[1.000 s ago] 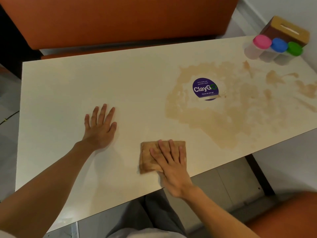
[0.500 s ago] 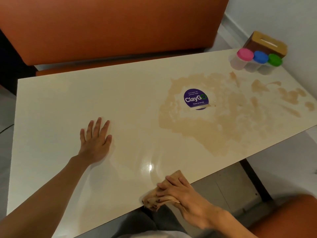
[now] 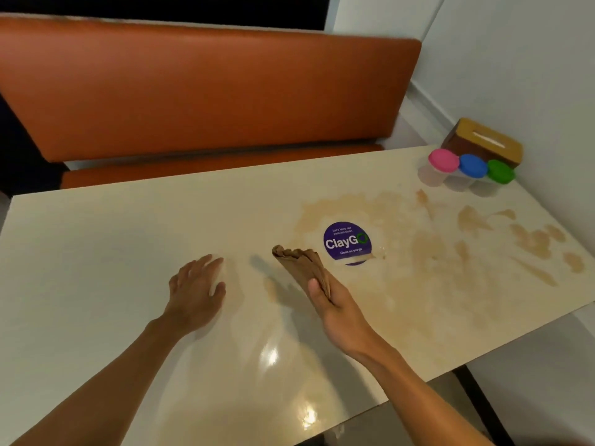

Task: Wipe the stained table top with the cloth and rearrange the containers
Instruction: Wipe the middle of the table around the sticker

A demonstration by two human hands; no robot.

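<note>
A right hand (image 3: pixel 335 304) grips a folded brown cloth (image 3: pixel 306 268) above the middle of the stained surface (image 3: pixel 128 226); the left hand (image 3: pixel 196 288) rests flat, fingers straight. Three containers (image 3: pixel 471 167) stand at the far right corner.

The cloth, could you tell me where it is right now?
In the head view, the cloth is mid-table, gripped by the right hand, just left of the purple sticker.

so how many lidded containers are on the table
3, in a row at the far right corner of the table, before the wooden box: pink lid leftmost, blue lid in the middle, green lid rightmost. None seems hidden.
</note>
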